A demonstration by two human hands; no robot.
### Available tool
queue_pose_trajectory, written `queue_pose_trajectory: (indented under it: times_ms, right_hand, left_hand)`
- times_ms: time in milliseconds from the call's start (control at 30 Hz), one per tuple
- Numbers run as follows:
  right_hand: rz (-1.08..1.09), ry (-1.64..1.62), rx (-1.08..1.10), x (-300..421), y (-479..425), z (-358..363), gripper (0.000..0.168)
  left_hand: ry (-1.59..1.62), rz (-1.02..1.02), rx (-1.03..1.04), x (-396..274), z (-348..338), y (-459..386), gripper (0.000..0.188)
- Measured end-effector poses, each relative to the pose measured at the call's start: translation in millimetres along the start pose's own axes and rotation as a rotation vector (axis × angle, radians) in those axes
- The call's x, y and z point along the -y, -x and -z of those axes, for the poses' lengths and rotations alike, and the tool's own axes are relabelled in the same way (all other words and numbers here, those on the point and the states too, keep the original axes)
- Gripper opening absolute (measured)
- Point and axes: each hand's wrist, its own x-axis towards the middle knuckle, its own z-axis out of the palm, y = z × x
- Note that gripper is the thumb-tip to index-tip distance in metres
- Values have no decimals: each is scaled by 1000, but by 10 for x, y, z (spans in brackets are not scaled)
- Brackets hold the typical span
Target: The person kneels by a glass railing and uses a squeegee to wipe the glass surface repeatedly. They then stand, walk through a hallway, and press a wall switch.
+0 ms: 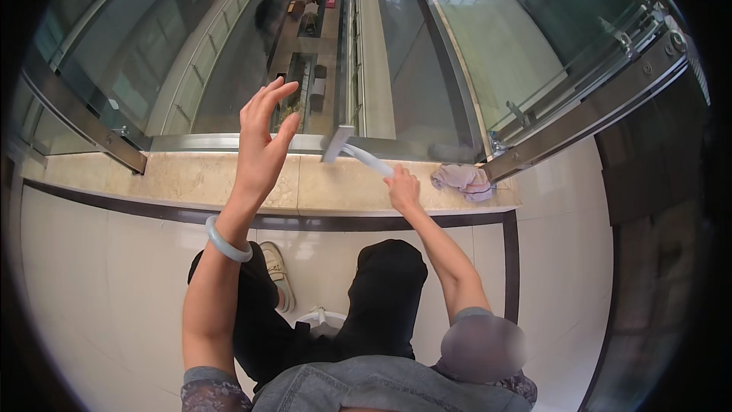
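Observation:
My right hand [404, 190] grips the pale handle of a squeegee [366, 160], whose head is tilted near the metal bottom rail of a glass panel [229, 142]. My left hand [266, 126] is raised in front of the glass to the left, fingers apart and slightly curved, holding nothing; a pale bangle is on that wrist. To the right of my right hand, a crumpled pinkish cloth [463, 182] lies on the beige stone ledge [343, 194].
Metal rails [589, 109] slope away at the right and left. Beyond the glass, a lower level with furniture shows far below. Between my legs stands part of a white container [321, 317] on the tiled floor [131, 274].

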Motion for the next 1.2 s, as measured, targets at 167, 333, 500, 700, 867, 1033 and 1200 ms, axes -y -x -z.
queue_pose_trajectory:
  times_ms: [167, 333, 500, 700, 867, 1033, 1200]
  right_hand:
    - [-89, 42, 22, -441, 129, 18, 38]
    - [-252, 145, 11, -1421, 448, 242, 34]
    - [-128, -61, 3, -840, 377, -3, 34]
    - [51, -261, -11, 669, -87, -18, 33]
    - [-25, -187, 28, 199, 9, 37, 35]
    - [-309, -101, 114, -448, 482, -89, 34]
    - [-65, -267, 63, 417, 153, 25, 33]
  left_hand:
    - [-24, -18, 34, -47, -67, 3, 40]
    - [-5, -16, 28, -54, -28, -5, 38]
    - [-41, -39, 25, -28, -80, -12, 37]
    - [-33, -25, -15, 69, -155, -22, 39]
    - [-40, -38, -10, 19, -54, 30, 40]
    - [-12, -48, 5, -54, 36, 47, 39]
    - [18, -54, -8, -27, -44, 48, 39]
